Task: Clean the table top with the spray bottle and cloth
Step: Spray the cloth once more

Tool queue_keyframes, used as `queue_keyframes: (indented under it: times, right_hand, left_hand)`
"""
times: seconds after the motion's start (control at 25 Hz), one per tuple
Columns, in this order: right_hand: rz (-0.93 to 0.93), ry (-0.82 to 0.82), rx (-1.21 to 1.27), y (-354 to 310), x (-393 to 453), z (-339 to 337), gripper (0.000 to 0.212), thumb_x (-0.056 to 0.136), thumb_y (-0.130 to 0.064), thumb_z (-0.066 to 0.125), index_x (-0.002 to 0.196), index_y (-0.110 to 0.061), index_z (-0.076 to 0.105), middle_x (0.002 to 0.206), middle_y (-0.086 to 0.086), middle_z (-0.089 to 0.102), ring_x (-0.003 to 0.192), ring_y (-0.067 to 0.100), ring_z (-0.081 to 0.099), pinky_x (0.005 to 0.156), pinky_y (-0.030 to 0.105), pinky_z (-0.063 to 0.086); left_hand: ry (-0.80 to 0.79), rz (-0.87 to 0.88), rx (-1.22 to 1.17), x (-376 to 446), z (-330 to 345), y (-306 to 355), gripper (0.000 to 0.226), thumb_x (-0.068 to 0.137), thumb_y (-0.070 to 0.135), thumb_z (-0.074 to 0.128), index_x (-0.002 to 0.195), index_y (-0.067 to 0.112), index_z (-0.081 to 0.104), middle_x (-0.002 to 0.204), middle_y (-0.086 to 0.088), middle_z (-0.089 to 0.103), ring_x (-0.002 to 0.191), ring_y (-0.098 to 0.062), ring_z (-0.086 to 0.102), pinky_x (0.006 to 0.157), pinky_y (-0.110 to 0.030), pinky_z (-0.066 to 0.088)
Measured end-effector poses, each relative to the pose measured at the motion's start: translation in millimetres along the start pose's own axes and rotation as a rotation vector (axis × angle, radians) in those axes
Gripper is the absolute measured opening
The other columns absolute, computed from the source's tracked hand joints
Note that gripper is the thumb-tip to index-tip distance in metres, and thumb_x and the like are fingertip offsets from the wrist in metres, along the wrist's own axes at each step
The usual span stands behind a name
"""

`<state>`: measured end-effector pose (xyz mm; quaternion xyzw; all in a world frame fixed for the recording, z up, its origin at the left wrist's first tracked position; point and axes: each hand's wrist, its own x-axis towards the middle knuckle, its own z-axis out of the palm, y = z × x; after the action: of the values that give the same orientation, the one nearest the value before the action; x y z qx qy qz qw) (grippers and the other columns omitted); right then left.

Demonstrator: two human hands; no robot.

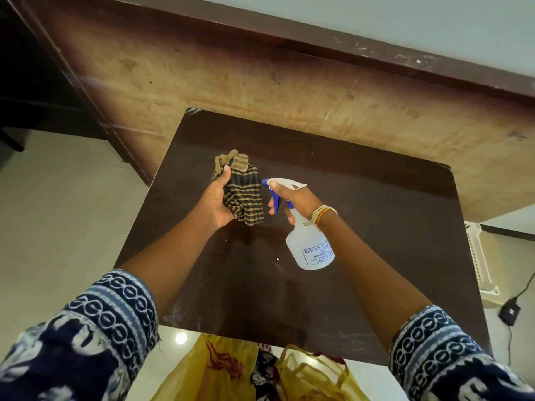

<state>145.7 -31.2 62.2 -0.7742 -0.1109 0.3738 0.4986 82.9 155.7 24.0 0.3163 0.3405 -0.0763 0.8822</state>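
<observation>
Nearest the camera, two patterned blue-and-white sleeves (121, 319) reach out over the near edge of the dark brown table top (376, 227), with yellow printed clothing (208, 371) hanging just below that edge.

Farther in, toward the middle of the table and nearer its right edge, the white spray bottle (311, 244) is held up off the surface, tilted so its labelled body hangs toward the person and its nozzle points left. The right hand (292, 202) is wrapped round the neck, thumb over the white head and fingers by the blue trigger (276, 202). That grip seems chosen so the trigger can be squeezed without shifting the hold. Threads and bangles (322, 214) circle that wrist.

Just left of the nozzle, the left hand (218, 198) clutches a bunched dark checked cloth (246, 195), thumb pressed on its upper fold, the rest draping down above the table's centre. The nozzle faces the cloth closely, so the likely step is wetting the cloth itself, or keeping it ready beside the spray.

The table shows a few pale specks (278, 259) near the bottle; wiping does not look begun.

Beyond the far edge lies a worn tan panel (260, 82), and past the right edge a white slatted object (480, 261) and a black adapter with cable (509, 312) on the floor.
</observation>
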Motion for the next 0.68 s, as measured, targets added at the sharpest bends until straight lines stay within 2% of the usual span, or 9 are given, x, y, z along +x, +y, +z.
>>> queue_keyframes:
  times: [0.08, 0.16, 0.28, 0.44, 0.56, 0.68]
  right_hand:
    - [-0.005, 0.029, -0.041, 4.5, 3.1, 2.2, 0.041, 0.100, -0.046, 0.045, 0.132, -0.023, 0.051, 0.077, 0.011, 0.065, 0.052, 0.017, 0.054, 0.043, 0.024, 0.039]
    - [0.005, 0.045, -0.051, 9.1, 4.3, 3.4, 0.041, 0.098, -0.048, 0.046, 0.132, -0.024, 0.052, 0.072, 0.009, 0.063, 0.056, 0.020, 0.054, 0.044, 0.025, 0.041]
    - [-0.037, 0.090, 0.022, 13.4, 5.6, -2.0, 0.043, 0.097, -0.047, 0.050, 0.127, -0.018, 0.060, 0.084, 0.013, 0.071, 0.061, 0.020, 0.060, 0.047, 0.027, 0.045]
    - [-0.169, 0.280, 0.103, 21.1, 11.3, -22.8, 0.034, 0.096, -0.044, 0.054, 0.101, -0.015, 0.072, 0.102, 0.003, 0.073, 0.058, 0.022, 0.061, 0.063, 0.034, 0.055]
    - [-0.165, 0.437, 0.201, 28.9, 14.5, -32.2, 0.034, 0.092, -0.040, 0.063, 0.114, -0.016, 0.071, 0.103, -0.004, 0.072, 0.078, 0.017, 0.069, 0.078, 0.029, 0.054]
    - [-0.123, 0.569, 0.330, 36.6, 12.4, -33.7, 0.037, 0.087, -0.030, 0.072, 0.118, -0.013, 0.067, 0.103, 0.005, 0.068, 0.091, 0.017, 0.062, 0.076, 0.023, 0.049]
  left_hand:
    - [0.005, 0.011, 0.000, -2.0, 0.6, -0.9, 0.048, 0.093, 0.050, 0.053, 0.123, 0.013, 0.062, 0.122, -0.014, 0.067, 0.112, -0.034, 0.064, 0.097, -0.055, 0.047]
    - [0.007, 0.014, -0.004, -4.0, 1.1, -1.9, 0.047, 0.094, 0.049, 0.053, 0.122, 0.013, 0.062, 0.121, -0.014, 0.067, 0.111, -0.034, 0.064, 0.095, -0.053, 0.049]
    - [0.002, 0.012, -0.004, -6.6, 1.7, -4.8, 0.045, 0.094, 0.049, 0.052, 0.122, 0.014, 0.062, 0.120, -0.015, 0.067, 0.107, -0.033, 0.065, 0.084, -0.050, 0.052]
    - [-0.004, -0.009, -0.009, -8.2, 1.8, -9.7, 0.042, 0.094, 0.048, 0.052, 0.114, 0.013, 0.065, 0.118, -0.014, 0.068, 0.108, -0.033, 0.064, 0.086, -0.051, 0.051]
    - [0.012, -0.018, -0.005, -10.3, 2.0, -17.0, 0.039, 0.095, 0.046, 0.053, 0.110, 0.013, 0.065, 0.114, -0.014, 0.069, 0.106, -0.033, 0.065, 0.086, -0.052, 0.051]
    - [0.013, -0.029, 0.004, -13.0, 3.3, -24.9, 0.040, 0.095, 0.046, 0.053, 0.112, 0.012, 0.065, 0.118, -0.015, 0.068, 0.108, -0.034, 0.064, 0.085, -0.052, 0.052]
